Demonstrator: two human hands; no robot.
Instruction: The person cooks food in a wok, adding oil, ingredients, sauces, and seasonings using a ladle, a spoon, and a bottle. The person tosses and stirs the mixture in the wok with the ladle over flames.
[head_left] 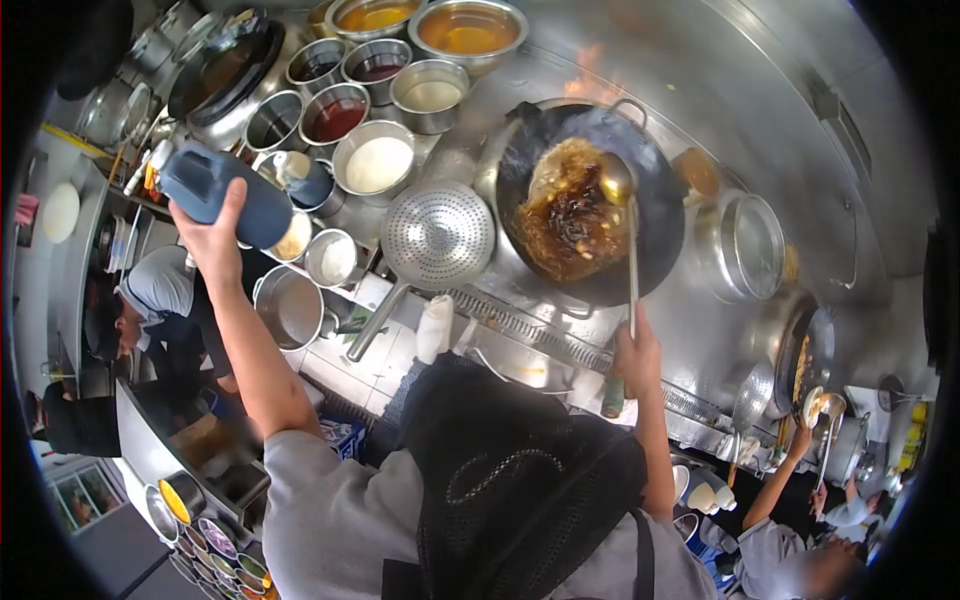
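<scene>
As our left fingers [236,194] wrap the dark jug [215,190] near the metal pots [290,312], likely heavy, slick and best held round its body, our right fingers [627,350] clasp the stiff ladle [633,262] by its handle, its bowl [616,182] inside the wok [655,220], with sideways room between the curved edges.

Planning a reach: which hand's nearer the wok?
Right: the right hand, on the ladle, is in front of the wok; the left hand, holding a bottle, is well left of it.
</scene>
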